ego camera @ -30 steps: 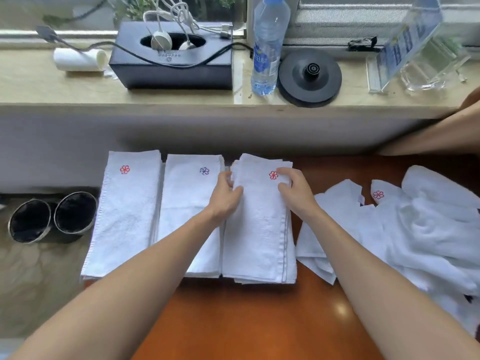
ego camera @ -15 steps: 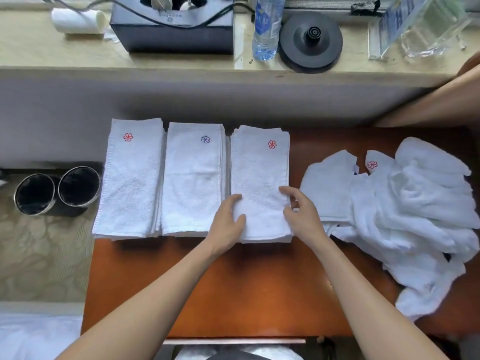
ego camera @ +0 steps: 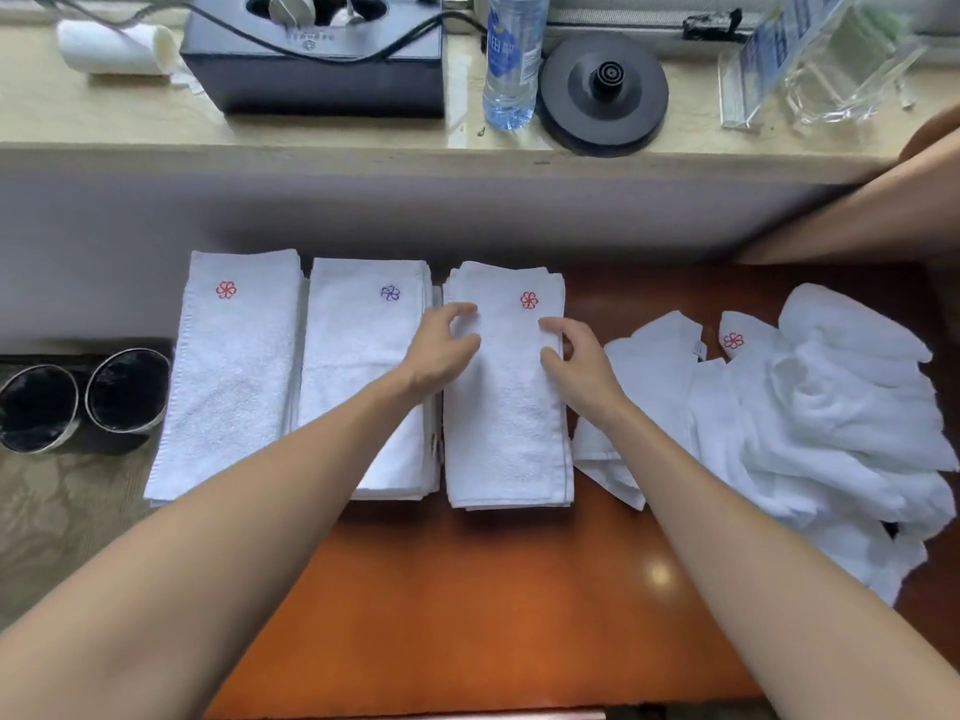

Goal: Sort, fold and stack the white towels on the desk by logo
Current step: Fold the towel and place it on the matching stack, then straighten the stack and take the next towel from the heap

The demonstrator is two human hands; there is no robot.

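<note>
Landmark: worked stack [ego camera: 506,418], red logo up, on desk [ego camera: 467,589].

- My left hand [ego camera: 441,345] at its left edge: fingers loosely bent, tips touching top towel, gripping nothing.
- My right hand [ego camera: 571,356] hooks its right edge; can't tell whether it pinches.
- Hands flank stack, I judge, to square edges.
- Just left of stack: blue-logo stack [ego camera: 363,366], kept apart by logo.
- Further left: second red-logo stack [ego camera: 234,366]; why separate, can't tell.
- Right of stack: unfolded heap [ego camera: 831,407], near right hand for next pick.

towels [ego camera: 506,407]: white terry cloth, nubby, matt | desk [ego camera: 467,589]: glossy wood | bottle [ego camera: 511,59]: clear plastic
</note>
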